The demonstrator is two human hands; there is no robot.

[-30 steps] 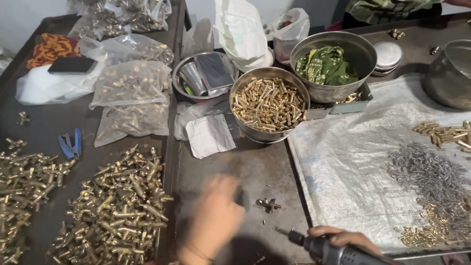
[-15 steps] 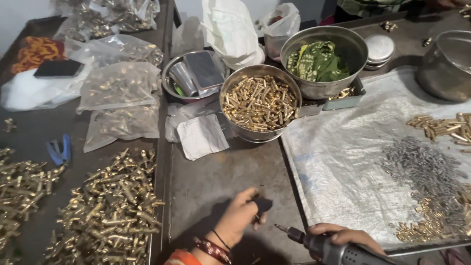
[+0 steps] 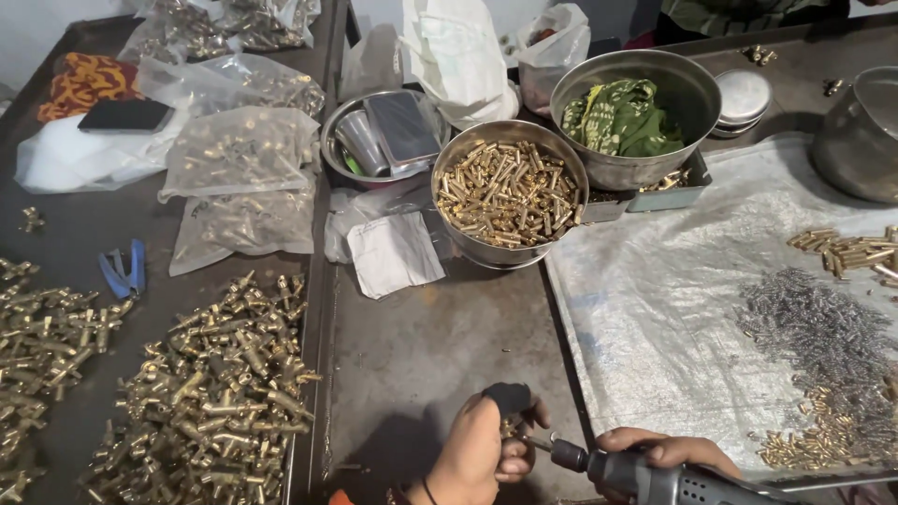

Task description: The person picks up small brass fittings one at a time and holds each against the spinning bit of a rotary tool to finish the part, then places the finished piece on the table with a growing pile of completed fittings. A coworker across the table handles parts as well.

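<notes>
At the bottom middle, my left hand, with a dark cover on the thumb, pinches a small brass part. My right hand grips a grey power screwdriver, and its bit tip meets the brass part. A steel bowl of brass pins stands just beyond on the dark metal table. A heap of brass fittings lies to the left of my left hand.
More brass fittings lie far left by blue pliers. Clear bags of parts, a bowl with cups and a bowl with green cloth sit behind. Right, a plastic sheet carries grey screws and brass pieces.
My left hand has pulled back from the small parts on the table with a brass piece. It now sits against the screwdriver bit. The view has shifted slightly.
</notes>
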